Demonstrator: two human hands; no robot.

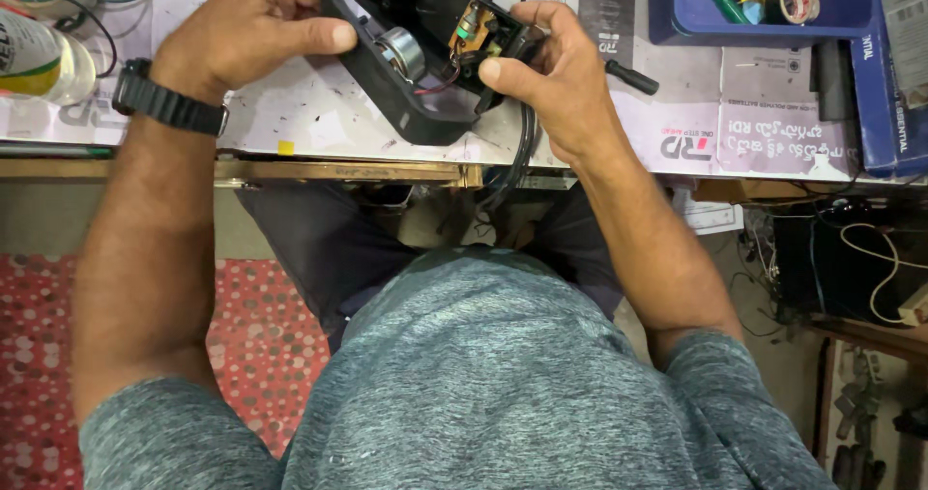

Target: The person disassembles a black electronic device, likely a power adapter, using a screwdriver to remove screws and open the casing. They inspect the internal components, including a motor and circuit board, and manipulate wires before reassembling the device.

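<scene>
An opened black plastic device housing (406,103) lies tilted on the workbench, with a round silver motor (401,50), a small circuit board (472,24) and red and black wires inside. My left hand (253,28), with a black watch at the wrist, grips the housing's left end, thumb along its edge. My right hand (551,74) holds the right end by the circuit board, thumb pressed on the housing. A black cable (522,152) hangs from the housing over the bench edge.
A blue tray (667,21) at the back right holds a tape roll, a green-handled tool and small parts. A black tool handle (633,77) lies right of my hand. A bottle (39,60) stands far left. Blue boxes (889,94) and tangled wires sit at right.
</scene>
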